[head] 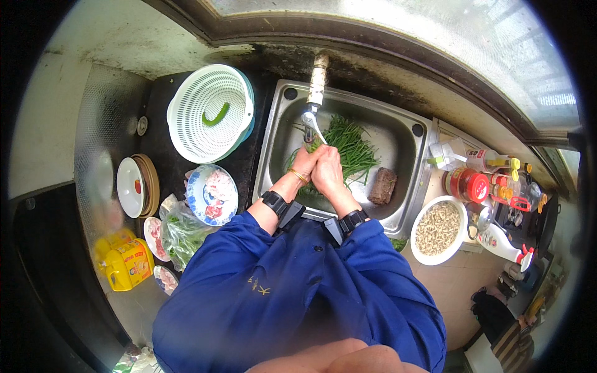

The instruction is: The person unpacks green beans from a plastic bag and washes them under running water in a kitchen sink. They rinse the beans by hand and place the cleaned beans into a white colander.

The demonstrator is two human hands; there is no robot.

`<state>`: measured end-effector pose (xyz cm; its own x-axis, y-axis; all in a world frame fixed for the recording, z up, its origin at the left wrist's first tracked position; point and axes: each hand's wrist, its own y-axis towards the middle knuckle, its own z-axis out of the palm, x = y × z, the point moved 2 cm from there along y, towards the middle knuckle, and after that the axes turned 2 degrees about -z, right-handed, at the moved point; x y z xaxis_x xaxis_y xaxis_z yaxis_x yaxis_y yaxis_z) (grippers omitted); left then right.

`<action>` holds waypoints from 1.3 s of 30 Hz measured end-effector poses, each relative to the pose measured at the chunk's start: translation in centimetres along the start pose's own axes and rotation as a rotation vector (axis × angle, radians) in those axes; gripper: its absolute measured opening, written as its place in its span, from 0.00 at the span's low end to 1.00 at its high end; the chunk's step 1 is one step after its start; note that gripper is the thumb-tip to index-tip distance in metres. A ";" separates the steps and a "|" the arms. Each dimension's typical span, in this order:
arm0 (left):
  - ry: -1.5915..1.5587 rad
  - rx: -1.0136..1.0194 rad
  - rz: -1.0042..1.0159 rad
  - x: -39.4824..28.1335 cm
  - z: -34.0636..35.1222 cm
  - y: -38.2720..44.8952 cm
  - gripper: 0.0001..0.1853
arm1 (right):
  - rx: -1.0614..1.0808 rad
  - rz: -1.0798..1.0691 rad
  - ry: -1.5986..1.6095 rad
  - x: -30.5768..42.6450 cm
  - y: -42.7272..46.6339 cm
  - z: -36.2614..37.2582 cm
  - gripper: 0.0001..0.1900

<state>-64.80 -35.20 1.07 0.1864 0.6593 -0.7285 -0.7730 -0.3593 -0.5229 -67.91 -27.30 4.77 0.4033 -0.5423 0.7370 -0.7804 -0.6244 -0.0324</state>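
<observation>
Under the running-water tap [309, 119], in a stainless steel sink [270, 158], my two hands are pressed together. My left hand [304, 164], with a gold bangle at the wrist, closes around a small bunch of greens [313, 146]. Against it, my right hand [328, 167] is curled with its fingers closed over the same bunch; the palms are hidden. Long leafy greens, which look like garlic chives [352, 147], lie heaped in the sink beneath and behind the hands. A dark brown block [383, 186], perhaps a scrubber or root, rests at the sink's right side.
Left of the sink stand a white colander [179, 126] with a green pepper [216, 115], a patterned bowl [193, 184] of meat and a bag of greens [184, 238]. On the right are a white bowl [461, 240] of chopped food, jars [466, 185] and a spray bottle [499, 242].
</observation>
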 end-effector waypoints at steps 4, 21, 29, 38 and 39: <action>-0.033 -0.236 -0.032 -0.5 -1.8 0.5 0.09 | 0.122 -0.106 0.315 -0.9 0.0 -0.9 0.25; -0.129 0.071 0.056 -0.4 -1.1 0.0 0.22 | 0.214 0.385 0.567 -6.4 -0.7 1.0 0.22; -0.007 -0.157 0.018 -0.3 -0.4 0.5 0.11 | 0.237 0.176 0.201 -3.9 -2.0 1.6 0.29; -0.395 -0.143 -0.173 0.0 -2.2 1.6 0.29 | 0.194 0.185 0.337 -4.8 -1.8 1.4 0.22; -0.453 -0.075 -0.173 0.0 -2.3 1.6 0.32 | 0.143 0.182 0.411 -5.0 -1.7 1.4 0.21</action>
<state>-64.70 -37.31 -0.76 0.0126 0.9287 -0.3706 -0.7047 -0.2547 -0.6622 -67.91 -24.33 0.19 0.0206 -0.4005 0.9161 -0.7356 -0.6266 -0.2574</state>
